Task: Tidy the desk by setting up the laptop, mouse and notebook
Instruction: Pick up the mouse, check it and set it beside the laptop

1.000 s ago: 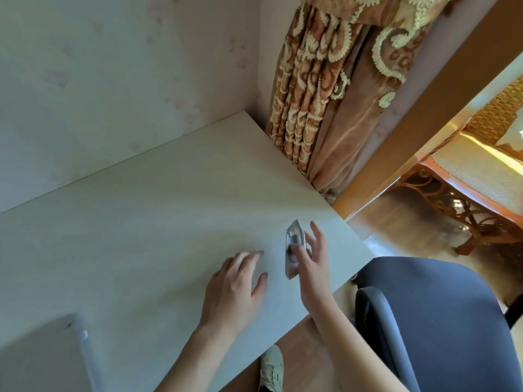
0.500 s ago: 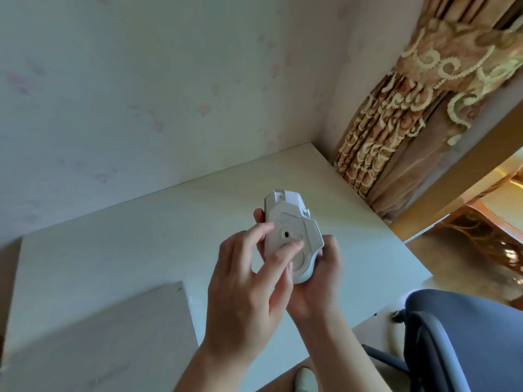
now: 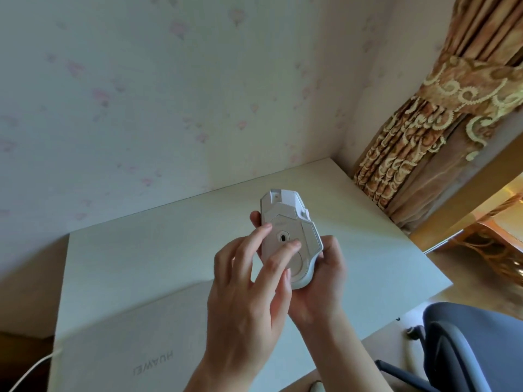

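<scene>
A white mouse (image 3: 285, 222) is held up above the desk (image 3: 368, 236), turned so its underside faces me. My right hand (image 3: 319, 281) cups it from behind and below. My left hand (image 3: 249, 281) reaches over from the left, with two fingertips resting on the underside near the small dark sensor. A closed grey laptop (image 3: 135, 343) with a logo on its lid lies flat at the desk's near left. No notebook is in view.
A white cable (image 3: 31, 369) runs off the laptop's left side. A grey office chair (image 3: 469, 349) stands at the lower right. A patterned brown curtain (image 3: 418, 142) hangs by the desk's far right corner. Wallpapered wall runs behind the desk.
The mouse went from the desk's right edge up into both hands, underside toward me. My view swung left, bringing the laptop lid into sight.
</scene>
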